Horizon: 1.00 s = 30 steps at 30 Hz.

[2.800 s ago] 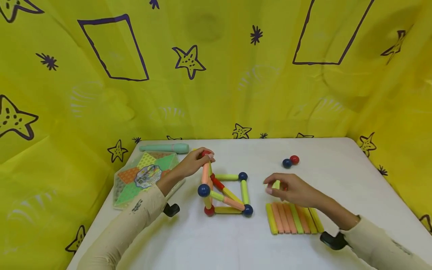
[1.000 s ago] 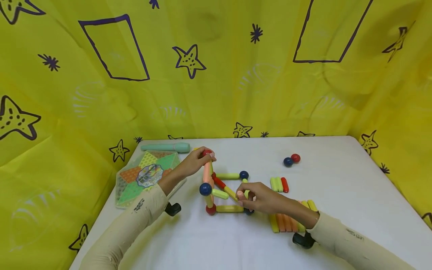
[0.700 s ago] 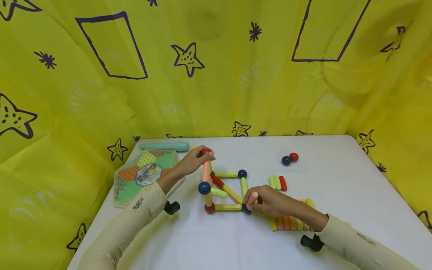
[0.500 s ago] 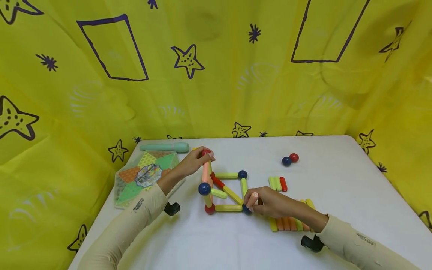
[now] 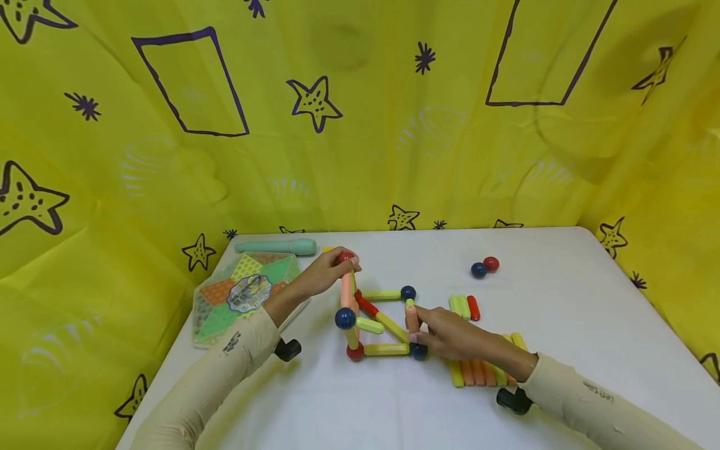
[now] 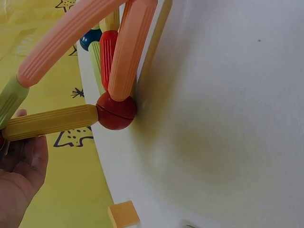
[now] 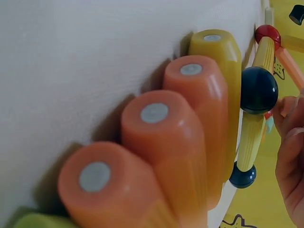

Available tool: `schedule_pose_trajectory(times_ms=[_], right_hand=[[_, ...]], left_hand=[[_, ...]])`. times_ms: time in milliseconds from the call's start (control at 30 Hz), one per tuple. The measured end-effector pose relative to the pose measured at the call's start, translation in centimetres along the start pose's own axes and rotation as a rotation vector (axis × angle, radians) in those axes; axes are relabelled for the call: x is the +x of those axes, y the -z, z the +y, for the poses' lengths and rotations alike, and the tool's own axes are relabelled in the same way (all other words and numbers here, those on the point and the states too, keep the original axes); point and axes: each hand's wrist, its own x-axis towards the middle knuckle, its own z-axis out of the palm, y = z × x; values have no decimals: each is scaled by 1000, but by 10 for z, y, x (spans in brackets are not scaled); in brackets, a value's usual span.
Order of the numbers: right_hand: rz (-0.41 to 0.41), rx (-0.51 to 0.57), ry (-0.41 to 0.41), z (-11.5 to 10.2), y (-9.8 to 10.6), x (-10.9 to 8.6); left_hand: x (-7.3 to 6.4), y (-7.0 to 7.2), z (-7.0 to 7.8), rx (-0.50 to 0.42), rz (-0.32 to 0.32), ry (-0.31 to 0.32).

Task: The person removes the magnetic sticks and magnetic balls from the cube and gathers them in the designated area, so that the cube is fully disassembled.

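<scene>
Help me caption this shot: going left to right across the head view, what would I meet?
Box, left hand, far blue corner ball, loose lime sticks, loose red stick, loose red ball.

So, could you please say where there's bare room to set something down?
Bare: the table in front of the frame, and behind it, between the left hand and loose balls. Crowded: between frame and stick row, around the right hand.

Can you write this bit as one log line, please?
Left hand: grips top red ball | Right hand: holds peach stick by corner blue ball
</scene>
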Motion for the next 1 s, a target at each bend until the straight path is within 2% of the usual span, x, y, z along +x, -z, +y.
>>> schedule_pose_trajectory(times_ms=[267, 400, 533, 600, 800, 1000], right_hand=[[86, 173, -49, 2, 13, -13], [103, 240, -73, 9, 26, -30], [133, 314, -161, 18, 37, -53], [146, 333, -174, 24, 42, -65], [158, 353, -145, 45, 51, -98], [191, 321, -283, 64, 56, -121]], left_hand=[[2, -2, 3, 13, -24, -8], [4, -2, 2, 22, -34, -17], [5, -2, 1, 19, -42, -30], [5, -2, 2, 17, -46, -31], [4, -2, 2, 25, -55, -30], [4, -1, 2, 26, -43, -16]])
